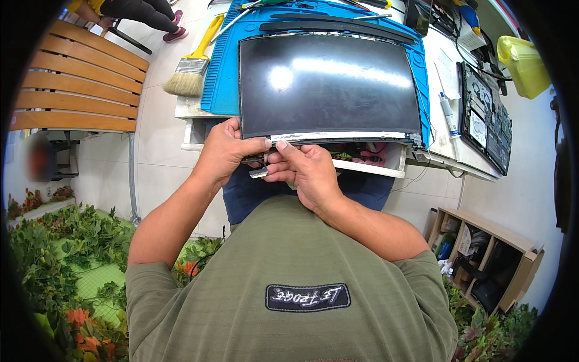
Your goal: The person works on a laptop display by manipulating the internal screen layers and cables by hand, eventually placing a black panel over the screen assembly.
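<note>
A dark, glossy laptop screen panel [329, 90] lies on a blue work mat [220, 90], its near edge reaching over the bench front. A silvery strip [356, 136] runs along that near edge. My left hand [224, 152] is closed on the panel's near left corner, thumb on top and fingers partly hidden beneath. Beside it, my right hand [310, 174] pinches the same edge, its thumb almost touching the left thumb. Below the thumbs, near the right fingertips, hangs a small cable connector [258, 173]; whether the fingers hold it I cannot tell.
A yellow-handled brush [192, 69] lies left of the panel, a long black trim strip [338, 29] behind it. An open drawer [368, 166] sits under the bench edge. To the right are a white tube [449, 114] and an opened laptop base [485, 117]. A wooden bench [84, 78] stands left.
</note>
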{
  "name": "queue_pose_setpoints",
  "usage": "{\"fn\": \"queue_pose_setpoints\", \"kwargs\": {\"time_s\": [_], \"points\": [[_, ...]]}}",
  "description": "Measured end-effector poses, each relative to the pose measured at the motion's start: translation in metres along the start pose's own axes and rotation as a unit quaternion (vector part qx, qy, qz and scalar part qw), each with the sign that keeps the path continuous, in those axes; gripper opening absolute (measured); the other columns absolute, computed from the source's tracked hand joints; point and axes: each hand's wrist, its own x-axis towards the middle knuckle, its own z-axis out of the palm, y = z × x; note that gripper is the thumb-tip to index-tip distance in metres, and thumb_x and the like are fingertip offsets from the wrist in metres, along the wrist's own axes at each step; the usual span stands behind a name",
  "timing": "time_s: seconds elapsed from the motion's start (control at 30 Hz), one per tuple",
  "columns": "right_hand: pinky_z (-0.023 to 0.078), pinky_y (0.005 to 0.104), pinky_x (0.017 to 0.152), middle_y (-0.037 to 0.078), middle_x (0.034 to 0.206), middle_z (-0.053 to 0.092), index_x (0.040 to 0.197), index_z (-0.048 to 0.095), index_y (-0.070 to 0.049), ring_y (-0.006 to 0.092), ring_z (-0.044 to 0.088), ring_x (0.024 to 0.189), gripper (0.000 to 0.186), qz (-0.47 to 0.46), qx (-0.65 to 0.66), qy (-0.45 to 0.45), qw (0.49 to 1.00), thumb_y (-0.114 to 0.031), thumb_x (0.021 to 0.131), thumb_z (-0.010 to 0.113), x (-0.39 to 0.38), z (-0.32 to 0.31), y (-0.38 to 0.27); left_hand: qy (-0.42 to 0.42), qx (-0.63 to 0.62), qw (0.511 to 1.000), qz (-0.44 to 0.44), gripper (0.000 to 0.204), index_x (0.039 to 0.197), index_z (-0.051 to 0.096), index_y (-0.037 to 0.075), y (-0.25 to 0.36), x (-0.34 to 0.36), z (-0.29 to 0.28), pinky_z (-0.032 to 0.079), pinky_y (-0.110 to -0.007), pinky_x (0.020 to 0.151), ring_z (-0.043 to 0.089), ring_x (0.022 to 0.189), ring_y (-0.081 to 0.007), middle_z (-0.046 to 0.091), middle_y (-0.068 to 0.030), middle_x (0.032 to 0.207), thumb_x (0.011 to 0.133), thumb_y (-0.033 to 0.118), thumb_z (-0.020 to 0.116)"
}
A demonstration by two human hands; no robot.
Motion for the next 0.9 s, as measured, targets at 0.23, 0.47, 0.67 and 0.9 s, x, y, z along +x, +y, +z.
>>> {"fn": "queue_pose_setpoints", "kwargs": {"time_s": [0.23,0.47,0.67,0.9], "points": [[0.071,0.0362,0.071,0.02,0.094,0.077,0.106,0.073,0.014,0.0227,0.078,0.075,0.033,-0.006,-0.012,0.006,1.0,-0.018,0.112,0.068,0.002,0.002,0.001,-0.004,-0.027,1.0,-0.001,0.047,0.128,0.066,-0.004,-0.001,0.0,-0.002,0.063,-0.03,0.08,0.077,0.089,-0.0135,0.081,-0.0112,0.108,0.087,0.002,0.088],[0.071,0.0356,0.07,0.018,0.091,0.077,0.103,0.074,0.013,0.021,0.077,0.073,0.033,-0.004,-0.015,0.005,1.0,-0.018,0.112,0.068,0.003,-0.001,0.002,-0.037,-0.038,0.998,-0.028,0.048,0.13,0.065,-0.004,0.005,-0.001,-0.007,0.065,-0.031,0.082,0.079,0.09,-0.0145,0.081,-0.0116,0.108,0.085,-0.002,0.085],[0.07,0.0352,0.07,0.016,0.091,0.077,0.103,0.074,0.011,0.02,0.076,0.074,0.032,0.002,-0.017,0.009,1.0,-0.018,0.112,0.068,0.002,0.0,0.0,-0.037,-0.021,0.998,-0.036,0.053,0.133,0.064,-0.004,0.007,-0.001,-0.005,0.064,-0.028,0.079,0.078,0.091,-0.0133,0.08,-0.0117,0.113,0.085,0.0,0.086],[0.07,0.0355,0.071,0.016,0.093,0.077,0.105,0.074,0.01,0.0206,0.077,0.075,0.03,0.003,-0.015,0.001,1.0,-0.018,0.112,0.068,0.001,0.003,0.0,-0.005,-0.018,1.0,-0.003,0.045,0.127,0.067,-0.005,-0.001,-0.002,-0.003,0.062,-0.028,0.081,0.076,0.091,-0.0127,0.081,-0.0107,0.109,0.086,0.0,0.086]]}}
